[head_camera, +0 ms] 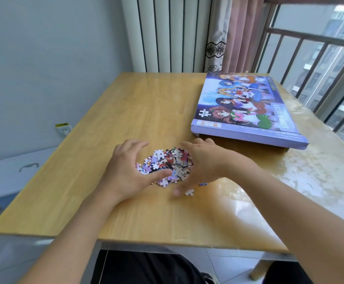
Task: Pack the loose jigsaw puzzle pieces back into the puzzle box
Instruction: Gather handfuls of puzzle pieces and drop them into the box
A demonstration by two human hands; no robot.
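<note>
A small heap of loose jigsaw pieces (pixel 168 166) lies on the wooden table (pixel 138 111), near its middle. My left hand (pixel 129 172) cups the heap from the left, thumb lying across its near edge. My right hand (pixel 202 163) cups it from the right, fingers curved along the far side and thumb down on the table. One white piece (pixel 189 192) lies apart beside my right thumb. The purple puzzle box (pixel 246 108), printed with cartoon figures, lies at the right back with its lid on, slightly raised over the brown base.
A white radiator (pixel 167 33) and a pink curtain (pixel 238 31) stand behind the table. A window with railing (pixel 320 64) runs along the right. A pale plastic stool or bin (pixel 11 173) stands left of the table. The table's right part is glossy.
</note>
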